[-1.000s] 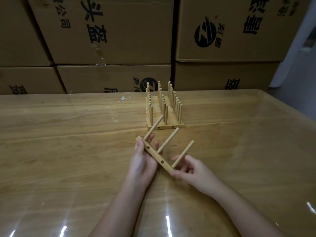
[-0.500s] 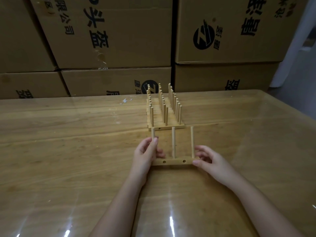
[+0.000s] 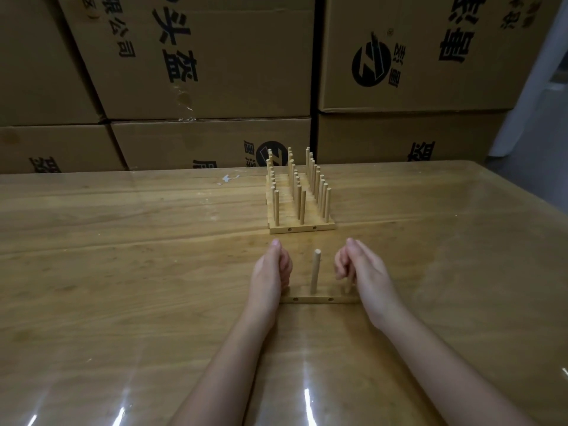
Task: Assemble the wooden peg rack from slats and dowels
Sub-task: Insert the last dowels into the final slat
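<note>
The slat (image 3: pixel 312 298) is laid flat on the counter (image 3: pixel 123 272) near the rack (image 3: pixel 301 224), its middle dowel (image 3: pixel 315 272) upright. The left hand (image 3: pixel 270 272) and right hand (image 3: pixel 364 272) are held at its ends, fingers curled; whether the end dowels are gripped cannot be told.

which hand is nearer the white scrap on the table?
Left. The scrap lies beyond the left hand, slightly to its left; the right hand sits farther right, past the dowel between them.

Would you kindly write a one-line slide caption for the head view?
Left hand and right hand at the ends of a slat, its middle dowel upright, before the peg rack.
</note>
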